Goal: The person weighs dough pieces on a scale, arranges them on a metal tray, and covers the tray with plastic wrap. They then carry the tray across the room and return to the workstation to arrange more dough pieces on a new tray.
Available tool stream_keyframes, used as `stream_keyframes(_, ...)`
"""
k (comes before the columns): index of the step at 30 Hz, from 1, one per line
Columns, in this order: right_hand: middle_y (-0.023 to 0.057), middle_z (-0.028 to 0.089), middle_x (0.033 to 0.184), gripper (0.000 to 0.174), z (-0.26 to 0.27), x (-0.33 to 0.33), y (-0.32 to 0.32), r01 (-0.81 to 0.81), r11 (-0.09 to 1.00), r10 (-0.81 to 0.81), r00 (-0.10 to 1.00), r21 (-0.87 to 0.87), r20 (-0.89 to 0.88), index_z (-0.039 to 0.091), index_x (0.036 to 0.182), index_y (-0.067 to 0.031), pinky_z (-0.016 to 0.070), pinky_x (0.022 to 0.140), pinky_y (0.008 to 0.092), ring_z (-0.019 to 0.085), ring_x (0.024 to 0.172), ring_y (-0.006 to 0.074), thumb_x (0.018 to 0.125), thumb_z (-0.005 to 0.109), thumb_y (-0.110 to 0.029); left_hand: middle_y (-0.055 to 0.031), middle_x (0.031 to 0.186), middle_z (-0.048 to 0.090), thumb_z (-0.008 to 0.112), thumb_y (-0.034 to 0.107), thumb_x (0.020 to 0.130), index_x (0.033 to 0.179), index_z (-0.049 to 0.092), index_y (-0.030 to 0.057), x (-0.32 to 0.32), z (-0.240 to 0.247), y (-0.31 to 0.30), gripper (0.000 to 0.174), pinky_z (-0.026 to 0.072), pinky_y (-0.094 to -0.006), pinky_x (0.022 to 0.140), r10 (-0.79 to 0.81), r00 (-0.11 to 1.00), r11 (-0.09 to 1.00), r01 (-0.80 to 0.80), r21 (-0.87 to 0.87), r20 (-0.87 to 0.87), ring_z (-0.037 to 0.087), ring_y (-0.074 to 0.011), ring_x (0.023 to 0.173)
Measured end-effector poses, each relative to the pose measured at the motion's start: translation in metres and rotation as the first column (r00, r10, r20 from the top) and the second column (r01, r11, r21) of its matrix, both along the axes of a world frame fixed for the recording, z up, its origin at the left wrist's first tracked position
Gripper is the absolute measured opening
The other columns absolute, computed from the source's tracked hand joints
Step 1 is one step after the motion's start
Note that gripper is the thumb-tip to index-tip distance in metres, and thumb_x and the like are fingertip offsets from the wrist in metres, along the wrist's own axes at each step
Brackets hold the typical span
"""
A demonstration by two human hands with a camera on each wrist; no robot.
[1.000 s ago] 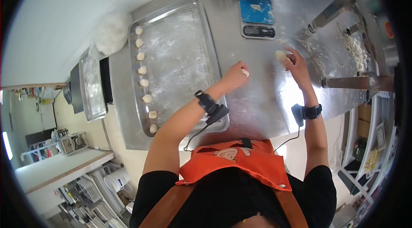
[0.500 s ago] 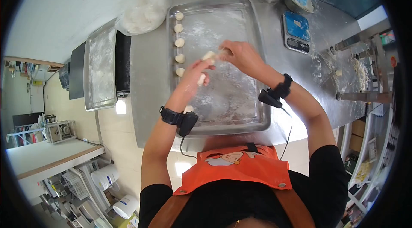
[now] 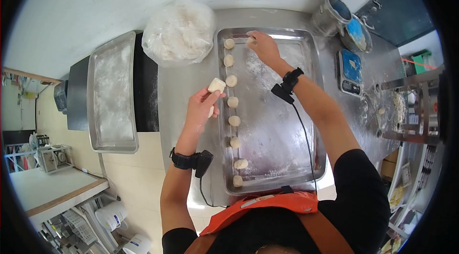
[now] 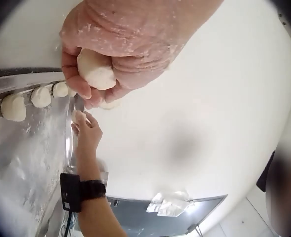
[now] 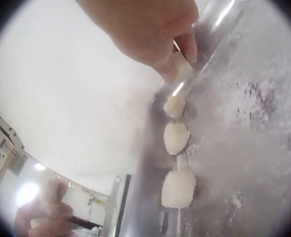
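At the left rim of the metal tray (image 3: 287,129), my left hand (image 3: 197,109) pinches a pale dough piece (image 3: 216,85) between thumb and fingers. A second dough ball (image 4: 96,69) is cupped in that palm. My right hand (image 3: 266,49) reaches to the tray's far left end and pinches another dough piece (image 5: 181,66) low over the floured surface. It is in line with a row of several dough pieces (image 3: 231,81) that runs along the tray's left side.
A clear plastic bag of white stuff (image 3: 179,34) sits behind left. Further left lies another floured tray (image 3: 112,96). To the right are a metal pot (image 3: 330,17), a bowl (image 3: 359,38), a kitchen scale (image 3: 350,70) and a metal frame (image 3: 406,84).
From the table right of the tray, both hands moved left and met over the tray. Now they are apart, the right at the row's far end, the left by the left rim.
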State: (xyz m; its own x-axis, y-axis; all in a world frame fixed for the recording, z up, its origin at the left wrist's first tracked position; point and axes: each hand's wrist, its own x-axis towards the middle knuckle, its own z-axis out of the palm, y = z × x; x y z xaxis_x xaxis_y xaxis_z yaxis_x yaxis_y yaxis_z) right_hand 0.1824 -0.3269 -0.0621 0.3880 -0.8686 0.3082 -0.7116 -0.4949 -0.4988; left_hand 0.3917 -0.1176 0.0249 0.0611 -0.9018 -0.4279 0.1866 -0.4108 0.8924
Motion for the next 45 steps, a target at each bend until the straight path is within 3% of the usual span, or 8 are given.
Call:
stream_keyframes(8,0.0112,0.06,0.095,0.027,-0.01,0.037,0.012,0.104,0.954,-0.101,0.995,-0.281,0.027,0.064,0.106,-0.0103,0.0495,0.075,0.0422,0.056,0.094,0.0281,0.082,0.065,-0.023,-0.0043,0.089,0.066,0.062,0.018,0.088,0.117,0.059,0.0,-0.012,-0.042,-0.038,0.034,0.0407,-0.0212,0.046,0.025,0.999,1.0,-0.025,0.017,-0.029,0.051,-0.0058,0.052)
stream_keyframes(18,0.0083,0.059,0.098,0.024,0.033,-0.013,0.074,-0.192,0.843,-0.035,0.912,0.503,0.408,0.067,0.101,-0.0066,0.0495,0.073,0.03,0.06,0.086,0.02,0.079,0.071,-0.011,-0.0042,0.085,0.063,0.064,0.014,0.085,0.13,0.047,-0.0049,-0.055,-0.064,-0.067,0.052,0.0463,-0.0229,0.052,-0.183,0.969,0.982,0.188,-0.012,0.164,0.055,-0.0084,0.057)
stream_keyframes(25,0.0111,0.058,0.099,0.021,-0.009,-0.034,-0.011,0.09,0.996,-0.09,0.986,0.002,0.139,0.069,0.097,-0.0086,0.0477,0.078,0.0372,0.055,0.096,0.0285,0.079,0.066,-0.018,-0.0111,0.103,0.059,0.057,0.009,0.088,0.12,0.052,-0.0047,-0.04,-0.075,-0.079,0.035,0.0471,-0.0314,0.084,-0.043,0.807,0.998,0.005,-0.065,-0.589,0.057,-0.0183,0.094)
stream_keyframes(31,0.0099,0.059,0.104,0.022,0.013,-0.019,0.007,0.089,0.958,-0.123,0.986,-0.273,-0.111,0.066,0.104,-0.0107,0.05,0.076,0.0337,0.058,0.094,0.023,0.083,0.066,-0.017,-0.0172,0.126,0.049,0.046,0.002,0.092,0.134,0.036,-0.0093,-0.037,-0.074,-0.089,0.044,0.0378,-0.0333,0.104,0.063,0.816,0.994,-0.103,-0.036,-0.574,0.05,-0.0247,0.117)
stream_keyframes(37,0.0085,0.062,0.101,0.024,0.037,-0.019,0.081,-0.258,0.882,0.075,0.903,0.395,0.424,0.065,0.107,-0.0093,0.0513,0.07,0.0294,0.062,0.081,0.0188,0.083,0.066,-0.009,-0.0094,0.124,0.053,0.05,0.012,0.095,0.128,0.045,-0.0007,-0.072,-0.062,-0.097,0.036,0.0375,-0.0333,0.102,0.085,0.753,0.989,-0.144,-0.039,-0.653,0.05,-0.0205,0.116)
stream_keyframes(41,0.0093,0.063,0.093,0.025,0.025,-0.045,0.051,-0.093,0.881,-0.144,0.881,0.465,0.45,0.066,0.103,-0.0048,0.0511,0.07,0.0302,0.062,0.078,0.0178,0.079,0.069,-0.008,-0.0151,0.131,0.048,0.052,0.005,0.089,0.131,0.044,-0.0028,-0.076,-0.054,-0.112,0.043,0.0385,-0.0348,0.101,-0.015,0.998,0.982,0.004,-0.188,-0.056,0.048,-0.0285,0.119)
stream_keyframes(43,0.0104,0.064,0.089,0.025,0.019,-0.063,0.024,0.066,0.919,-0.247,0.865,0.389,0.437,0.067,0.099,-0.0052,0.0513,0.071,0.0319,0.063,0.078,0.0202,0.076,0.072,-0.015,-0.0151,0.128,0.051,0.056,0.005,0.085,0.123,0.053,0.0,-0.058,-0.064,-0.131,0.039,0.0418,-0.0357,0.097,-0.088,0.693,0.862,0.413,-0.294,0.715,0.049,-0.0308,0.115)
stream_keyframes(45,0.0099,0.063,0.088,0.023,0.009,-0.078,-0.001,0.177,0.95,-0.264,0.896,0.258,0.356,0.068,0.098,-0.0064,0.0509,0.07,0.0315,0.062,0.077,0.0194,0.076,0.072,-0.014,-0.0141,0.119,0.055,0.058,0.004,0.081,0.115,0.059,0.0022,-0.053,-0.087,-0.15,0.034,0.0442,-0.0367,0.092,0.2,0.475,0.796,0.432,-0.425,0.857,0.051,-0.0312,0.109)
